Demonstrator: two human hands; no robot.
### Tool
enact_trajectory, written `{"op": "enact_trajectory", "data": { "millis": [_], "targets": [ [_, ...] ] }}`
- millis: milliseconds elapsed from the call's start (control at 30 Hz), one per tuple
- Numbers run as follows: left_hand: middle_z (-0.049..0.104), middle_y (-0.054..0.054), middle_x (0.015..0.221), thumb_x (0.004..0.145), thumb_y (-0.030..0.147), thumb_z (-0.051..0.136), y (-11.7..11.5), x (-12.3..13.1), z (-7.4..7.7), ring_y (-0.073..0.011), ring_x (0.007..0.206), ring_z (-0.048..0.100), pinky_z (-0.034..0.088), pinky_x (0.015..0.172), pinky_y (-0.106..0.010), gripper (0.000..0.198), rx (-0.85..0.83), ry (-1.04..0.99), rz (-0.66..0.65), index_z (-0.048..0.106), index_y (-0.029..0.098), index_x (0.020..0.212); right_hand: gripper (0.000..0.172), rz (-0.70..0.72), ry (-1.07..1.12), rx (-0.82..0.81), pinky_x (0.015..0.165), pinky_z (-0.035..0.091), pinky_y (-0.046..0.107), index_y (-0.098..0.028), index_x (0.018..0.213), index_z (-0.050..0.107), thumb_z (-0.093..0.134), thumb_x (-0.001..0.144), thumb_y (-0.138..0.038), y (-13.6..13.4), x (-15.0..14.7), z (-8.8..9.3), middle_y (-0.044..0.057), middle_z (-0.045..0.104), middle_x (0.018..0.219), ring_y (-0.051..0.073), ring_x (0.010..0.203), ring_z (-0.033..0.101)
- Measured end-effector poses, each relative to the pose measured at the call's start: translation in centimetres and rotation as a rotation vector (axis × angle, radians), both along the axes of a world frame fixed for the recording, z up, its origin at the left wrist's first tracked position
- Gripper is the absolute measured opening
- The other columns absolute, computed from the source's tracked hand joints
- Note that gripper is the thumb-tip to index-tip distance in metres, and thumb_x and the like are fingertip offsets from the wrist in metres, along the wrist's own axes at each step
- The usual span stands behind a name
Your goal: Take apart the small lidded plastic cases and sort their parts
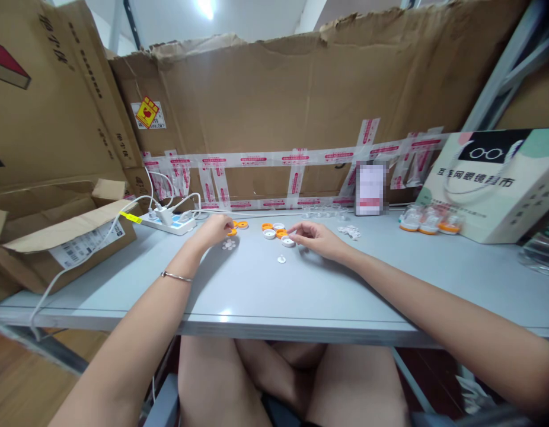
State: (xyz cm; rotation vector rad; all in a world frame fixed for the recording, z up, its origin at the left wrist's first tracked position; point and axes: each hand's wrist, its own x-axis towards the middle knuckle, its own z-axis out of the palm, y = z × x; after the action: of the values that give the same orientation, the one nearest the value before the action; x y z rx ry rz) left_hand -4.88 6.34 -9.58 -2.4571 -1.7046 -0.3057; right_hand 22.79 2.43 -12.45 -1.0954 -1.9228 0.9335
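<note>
My left hand (217, 230) bends its fingers down onto an orange round cap (232, 232); the fingertips are partly hidden. Another orange cap (242, 225) lies just beyond it, and several small white discs (229, 244) lie in front. My right hand (316, 238) reaches in from the right, thumb and forefinger close together at the edge of a white round cap (287, 242). Around that cap sit an orange cap (281, 234), a white cap (269, 235) and more caps behind. One small white piece (281, 259) lies alone nearer to me.
Small white pieces (349, 232) form a pile right of my right hand. Clear plastic parts (325, 212) line the back. A phone (370, 188) stands upright. Clear-topped orange-and-white items (428, 220) sit beside a paper bag (492, 184). Left are a power strip (170, 223) and an open carton (79, 231).
</note>
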Motion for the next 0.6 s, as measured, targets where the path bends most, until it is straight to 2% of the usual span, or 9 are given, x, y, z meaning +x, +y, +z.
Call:
{"op": "enact_trajectory", "data": {
  "millis": [133, 300, 467, 600],
  "targets": [
    [0.067, -0.007, 0.082, 0.074, 0.018, 0.044, -0.7, -0.1, 0.4, -0.0163, 0.073, 0.057, 0.040, 0.067, -0.023, 0.023, -0.024, -0.021, -0.017, 0.066, 0.012, 0.079, 0.034, -0.007, -0.019, 0.003, 0.052, 0.032, 0.022, -0.015, 0.091, 0.059, 0.056, 0.073, -0.043, 0.1, 0.0, -0.1, -0.002, 0.051, 0.064, 0.008, 0.054, 0.040],
    [0.066, -0.006, 0.077, 0.076, 0.029, 0.044, -1.0, 0.1, -0.1, -0.0155, 0.068, 0.057, 0.039, 0.060, -0.022, 0.026, -0.158, -0.020, -0.037, 0.065, 0.014, 0.077, 0.034, -0.008, -0.026, 0.000, 0.052, 0.032, 0.022, -0.014, 0.091, 0.060, 0.056, 0.073, -0.043, 0.2, 0.1, -0.2, -0.001, 0.053, 0.066, 0.008, 0.055, 0.041],
    [0.066, -0.003, 0.078, 0.073, 0.028, 0.046, -1.0, 0.5, -0.6, -0.0138, 0.067, 0.057, 0.039, 0.057, -0.020, 0.021, -0.239, -0.048, -0.041, 0.060, 0.015, 0.081, 0.034, 0.000, -0.033, 0.000, 0.052, 0.033, 0.022, -0.015, 0.090, 0.060, 0.055, 0.073, -0.044, 0.3, 0.1, -0.3, -0.001, 0.054, 0.067, 0.008, 0.056, 0.044],
    [0.065, -0.003, 0.075, 0.070, 0.026, 0.048, -1.4, 0.5, -0.4, -0.0127, 0.063, 0.056, 0.038, 0.053, -0.019, 0.017, -0.299, -0.054, -0.043, 0.059, 0.015, 0.079, 0.034, 0.007, -0.041, 0.000, 0.053, 0.034, 0.022, -0.015, 0.089, 0.061, 0.055, 0.073, -0.045, 0.4, 0.2, -0.4, 0.000, 0.056, 0.068, 0.009, 0.058, 0.047]
  ]
}}
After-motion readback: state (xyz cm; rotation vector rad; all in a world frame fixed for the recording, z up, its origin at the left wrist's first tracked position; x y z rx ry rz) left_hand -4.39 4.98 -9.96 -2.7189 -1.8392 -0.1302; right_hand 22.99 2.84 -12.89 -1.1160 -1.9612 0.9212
